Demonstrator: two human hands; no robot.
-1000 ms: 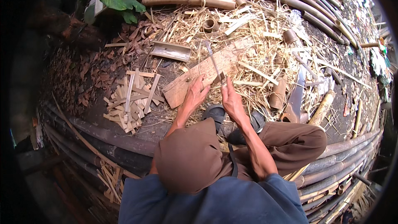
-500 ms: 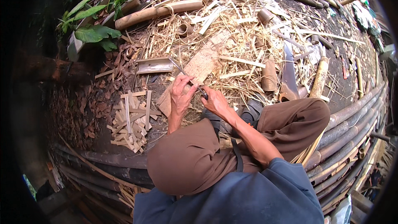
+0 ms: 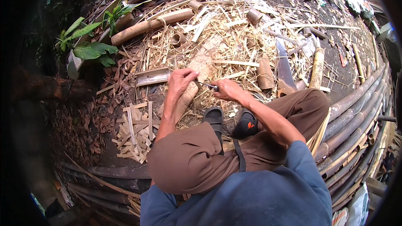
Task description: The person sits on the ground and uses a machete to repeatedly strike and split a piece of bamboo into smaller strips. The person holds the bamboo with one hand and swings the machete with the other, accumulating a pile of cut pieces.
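Note:
My right hand (image 3: 229, 90) is wrapped round the dark handle of a knife (image 3: 206, 84). Its thin blade points left toward my left hand (image 3: 179, 83). The fingers of that hand are closed together near the blade's tip, and whatever they hold is too small or hidden to name. Both hands are above a flat wooden board (image 3: 190, 94), which lies aslant on the ground among bamboo shavings. Left of my knee is a heap of short split bamboo strips (image 3: 136, 132).
A saw (image 3: 282, 65) lies right of the shavings (image 3: 234, 42), beside a bamboo piece (image 3: 264, 73). A short metal-like channel (image 3: 153, 76) rests left of the board. Long bamboo poles (image 3: 356, 111) line the right side; a bamboo length (image 3: 153, 26) lies near a plant (image 3: 90, 50).
My hands have moved apart, the right one a little to the right with the knife. The left hand has risen slightly and no longer lies along the blade. The view has shifted slightly.

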